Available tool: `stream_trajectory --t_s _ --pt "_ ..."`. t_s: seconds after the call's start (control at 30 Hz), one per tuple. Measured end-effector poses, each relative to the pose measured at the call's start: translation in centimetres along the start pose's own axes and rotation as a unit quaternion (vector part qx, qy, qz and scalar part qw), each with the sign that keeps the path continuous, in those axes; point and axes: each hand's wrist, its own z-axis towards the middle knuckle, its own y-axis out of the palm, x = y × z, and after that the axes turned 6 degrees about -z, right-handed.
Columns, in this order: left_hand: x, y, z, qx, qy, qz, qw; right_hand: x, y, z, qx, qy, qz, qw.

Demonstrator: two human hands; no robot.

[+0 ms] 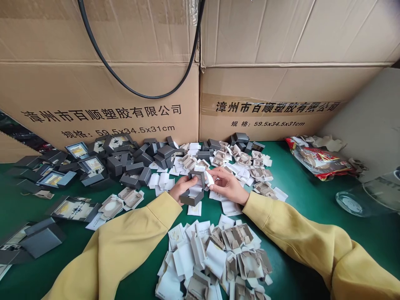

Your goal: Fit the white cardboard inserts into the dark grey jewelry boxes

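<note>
My left hand [181, 188] is closed round a dark grey jewelry box [191, 199], whose lid stands up and whose inside shows white. On the right side of the box, my right hand [228, 186] pinches a small white card insert [208, 179] between thumb and fingers. Whether the insert still touches the box I cannot tell. Just below the box lies a white card [194, 209] on the green table. Nearer to me is a heap of white cards and folded card inserts [215, 258].
Dark grey boxes [137, 162], some open, spread over the left and back of the green table [300, 183]. More inserts [250, 160] lie behind my hands. A red plastic bag [318, 160] and a glass jar [368, 196] stand right. Large cartons [103, 91] wall the back; a black cable [140, 95] hangs there.
</note>
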Motion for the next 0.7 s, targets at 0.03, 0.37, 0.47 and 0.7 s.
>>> stream_trajectory --t_s 0.03,0.37,0.47,0.7 --pt "-0.02 0.03 -0.02 0.003 0.001 0.002 1.0 -0.01 0.03 -0.01 0.005 0.0 -0.011 1.0" --pt "0.15 0.36 -0.43 -0.038 0.038 0.002 0.999 -0.14 -0.02 0.07 0.105 0.0 -0.111 0.988" --pt "0.41 0.43 -0.65 -0.044 0.047 0.023 0.998 0.23 -0.01 0.24 0.118 0.02 -0.079 0.99" --pt "0.59 0.82 -0.95 -0.005 0.044 0.0 0.999 0.41 0.03 0.26 0.088 0.024 -0.045 0.995"
